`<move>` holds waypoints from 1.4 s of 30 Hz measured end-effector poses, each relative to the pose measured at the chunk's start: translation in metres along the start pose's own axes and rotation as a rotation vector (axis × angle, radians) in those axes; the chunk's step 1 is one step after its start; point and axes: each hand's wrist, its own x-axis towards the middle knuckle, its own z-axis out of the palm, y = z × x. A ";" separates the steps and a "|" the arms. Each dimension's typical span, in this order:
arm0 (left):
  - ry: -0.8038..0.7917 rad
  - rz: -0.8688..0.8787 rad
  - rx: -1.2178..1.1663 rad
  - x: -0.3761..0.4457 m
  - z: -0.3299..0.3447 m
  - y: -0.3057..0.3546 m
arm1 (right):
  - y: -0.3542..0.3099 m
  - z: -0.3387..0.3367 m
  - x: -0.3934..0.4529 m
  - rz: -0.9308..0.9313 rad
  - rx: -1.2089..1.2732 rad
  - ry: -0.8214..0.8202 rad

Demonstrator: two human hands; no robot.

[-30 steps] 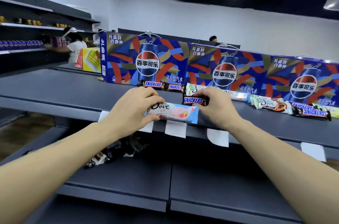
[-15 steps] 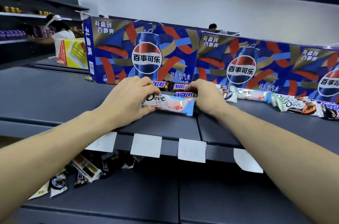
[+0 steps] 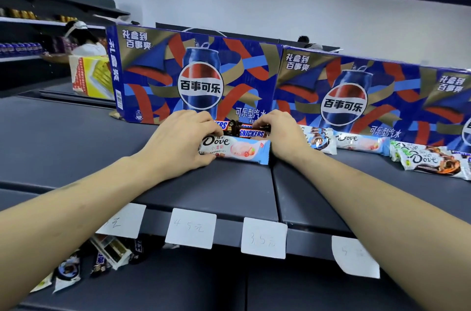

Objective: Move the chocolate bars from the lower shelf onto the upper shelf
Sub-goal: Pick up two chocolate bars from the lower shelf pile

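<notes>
Between the two hands, the pink Dove bar (image 3: pixel 235 150) has now been pushed further back on the upper shelf (image 3: pixel 229 190), right up against the Snickers bars (image 3: pixel 251 133) it was short of a second ago, so this one's basically placed. Its near end is pinched by the left hand (image 3: pixel 178 143); a Snickers end is gripped under the curled right hand (image 3: pixel 283 134). White-pink wrapper, flat, label up. More bars (image 3: pixel 68 270) are left on the lower shelf below the left forearm.
</notes>
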 end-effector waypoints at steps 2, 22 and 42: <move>0.000 0.001 -0.001 0.003 -0.001 0.001 | 0.002 -0.001 -0.001 -0.020 -0.009 0.002; -0.071 0.052 -0.030 0.086 0.031 0.142 | 0.142 -0.109 -0.087 0.131 -0.020 0.167; -0.158 -0.083 0.001 0.169 0.100 0.247 | 0.219 -0.155 -0.124 0.142 0.051 0.272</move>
